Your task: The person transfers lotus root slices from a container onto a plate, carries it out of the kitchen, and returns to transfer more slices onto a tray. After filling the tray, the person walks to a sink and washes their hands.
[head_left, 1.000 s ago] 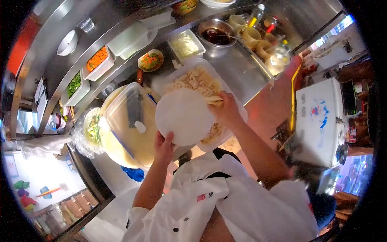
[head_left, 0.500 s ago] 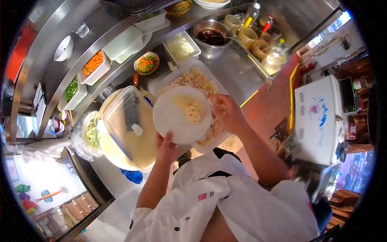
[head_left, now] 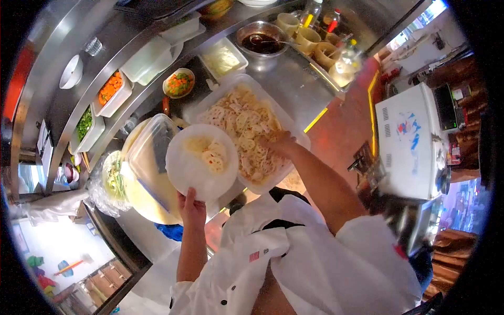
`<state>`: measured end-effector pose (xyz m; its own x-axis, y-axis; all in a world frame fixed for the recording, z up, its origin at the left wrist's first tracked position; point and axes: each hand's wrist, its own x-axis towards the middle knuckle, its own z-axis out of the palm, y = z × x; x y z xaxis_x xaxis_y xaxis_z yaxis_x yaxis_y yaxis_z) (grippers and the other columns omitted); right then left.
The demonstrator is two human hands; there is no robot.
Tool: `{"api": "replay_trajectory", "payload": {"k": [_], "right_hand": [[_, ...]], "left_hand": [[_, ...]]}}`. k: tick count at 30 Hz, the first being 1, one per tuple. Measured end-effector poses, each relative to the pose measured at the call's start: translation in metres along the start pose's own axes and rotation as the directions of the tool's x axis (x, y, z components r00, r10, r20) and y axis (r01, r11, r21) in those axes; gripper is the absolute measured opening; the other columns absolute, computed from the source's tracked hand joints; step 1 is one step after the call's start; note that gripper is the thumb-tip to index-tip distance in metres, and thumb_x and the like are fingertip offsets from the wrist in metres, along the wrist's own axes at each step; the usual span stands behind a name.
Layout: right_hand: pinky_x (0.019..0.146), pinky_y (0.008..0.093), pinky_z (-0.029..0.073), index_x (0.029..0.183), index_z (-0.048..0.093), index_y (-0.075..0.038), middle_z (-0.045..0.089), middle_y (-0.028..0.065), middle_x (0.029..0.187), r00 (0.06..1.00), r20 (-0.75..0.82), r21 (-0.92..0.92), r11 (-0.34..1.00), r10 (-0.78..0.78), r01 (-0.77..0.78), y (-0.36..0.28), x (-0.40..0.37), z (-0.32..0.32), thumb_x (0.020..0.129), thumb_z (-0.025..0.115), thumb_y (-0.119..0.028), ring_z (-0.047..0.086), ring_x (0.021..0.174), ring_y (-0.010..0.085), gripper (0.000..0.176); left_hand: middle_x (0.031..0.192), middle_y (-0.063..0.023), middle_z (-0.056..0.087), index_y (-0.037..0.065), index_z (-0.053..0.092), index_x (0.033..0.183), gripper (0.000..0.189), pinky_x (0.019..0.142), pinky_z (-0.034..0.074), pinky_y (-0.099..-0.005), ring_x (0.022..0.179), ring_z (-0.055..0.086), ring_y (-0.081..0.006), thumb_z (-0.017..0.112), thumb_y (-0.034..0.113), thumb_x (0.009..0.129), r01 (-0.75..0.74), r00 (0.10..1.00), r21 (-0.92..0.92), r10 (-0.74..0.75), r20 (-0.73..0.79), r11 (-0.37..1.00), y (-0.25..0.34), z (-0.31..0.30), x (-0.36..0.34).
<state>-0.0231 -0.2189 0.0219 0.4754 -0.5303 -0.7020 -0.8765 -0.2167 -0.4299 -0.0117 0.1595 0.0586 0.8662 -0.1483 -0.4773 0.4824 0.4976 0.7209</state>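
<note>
My left hand (head_left: 192, 206) grips the near rim of a round white plate (head_left: 185, 170), thumb on top. A small heap of pale round slices with red specks, which look like lotus root (head_left: 213, 156), lies on the plate's upper right part. Right of the plate, a white plastic tub (head_left: 294, 129) holds many more such slices. My right hand (head_left: 279, 144) reaches in over the tub's right side, its fingers curled into the slices and their tips partly hidden. The plate is held above the tub's left edge and a clear lidded container (head_left: 152, 144).
Shelf tubs hold diced carrot (head_left: 110, 87) and chopped greens (head_left: 84, 124). A bowl of mixed diced vegetables (head_left: 179, 83), a tub of white food (head_left: 223, 58) and a metal bowl of dark sauce (head_left: 261, 44) stand behind. Cups (head_left: 307, 40) and bottles line the back right.
My left hand has moved the plate left, off the tub, uncovering the slices there. My right hand has gone from beside the plate down into the slices.
</note>
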Motion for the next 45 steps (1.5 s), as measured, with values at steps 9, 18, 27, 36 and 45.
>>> {"api": "replay_trajectory", "payload": {"k": [9, 18, 27, 36, 45], "right_hand": [[0.111, 0.0635, 0.025, 0.152, 0.040, -0.018, 0.031, 0.0225, 0.157, 0.990, 0.139, 0.118, 0.993, -0.035, 0.018, -0.021, -0.014, 0.002, 0.078, 0.070, -0.070, 0.032, 0.141, 0.0405, 0.095], [0.062, 0.0454, 0.062, 0.142, 0.035, -0.007, 0.050, 0.0300, 0.131, 0.973, -0.164, -0.057, 0.983, 0.161, -0.173, -0.006, 0.001, 0.006, 0.064, 0.088, -0.044, 0.065, 0.102, 0.0395, 0.102], [0.074, 0.0461, 0.060, 0.144, 0.037, -0.008, 0.038, 0.0322, 0.143, 0.955, -0.191, -0.381, 0.913, -0.229, 0.143, 0.041, 0.037, 0.008, 0.069, 0.085, -0.035, 0.060, 0.107, 0.0443, 0.093], [0.069, 0.0345, 0.055, 0.128, 0.054, -0.005, 0.067, 0.0123, 0.100, 0.928, -0.271, 0.030, 0.961, -0.256, 0.274, 0.021, -0.009, -0.029, 0.076, 0.078, -0.023, 0.067, 0.082, 0.0215, 0.060], [0.068, 0.0330, 0.053, 0.117, 0.053, -0.009, 0.062, 0.0038, 0.094, 0.821, -0.155, 0.268, 0.776, -0.550, 0.571, -0.079, -0.109, -0.045, 0.083, 0.075, -0.019, 0.061, 0.080, 0.0155, 0.042]], "left_hand": [[0.145, -0.0100, 0.048, 0.013, 0.037, 0.149, 0.061, 0.113, 0.040, -0.0501, 0.134, 0.047, -0.0305, 0.059, 0.002, 0.094, 0.012, 0.996, -0.165, 0.002, 0.086, 0.986, -0.010, -0.002, -0.008], [0.138, -0.0072, 0.055, 0.009, 0.044, 0.142, 0.050, 0.105, 0.048, -0.0381, 0.126, 0.056, -0.0230, 0.060, 0.004, 0.095, -0.001, 0.988, -0.174, 0.028, 0.150, 0.985, -0.013, 0.002, -0.002], [0.138, -0.0078, 0.055, 0.010, 0.042, 0.143, 0.049, 0.104, 0.049, -0.0403, 0.126, 0.056, -0.0238, 0.059, 0.007, 0.097, 0.013, 0.991, -0.070, -0.004, 0.137, 0.997, -0.011, 0.013, -0.001], [0.137, -0.0076, 0.056, 0.011, 0.046, 0.139, 0.045, 0.099, 0.053, -0.0400, 0.122, 0.058, -0.0232, 0.060, 0.005, 0.097, 0.043, 0.987, -0.086, -0.029, 0.159, 0.995, -0.031, -0.002, 0.019], [0.134, -0.0078, 0.058, 0.011, 0.045, 0.139, 0.045, 0.097, 0.054, -0.0389, 0.121, 0.059, -0.0222, 0.061, 0.007, 0.098, 0.075, 0.983, -0.048, -0.066, 0.171, 0.996, -0.031, 0.021, 0.021]]}}
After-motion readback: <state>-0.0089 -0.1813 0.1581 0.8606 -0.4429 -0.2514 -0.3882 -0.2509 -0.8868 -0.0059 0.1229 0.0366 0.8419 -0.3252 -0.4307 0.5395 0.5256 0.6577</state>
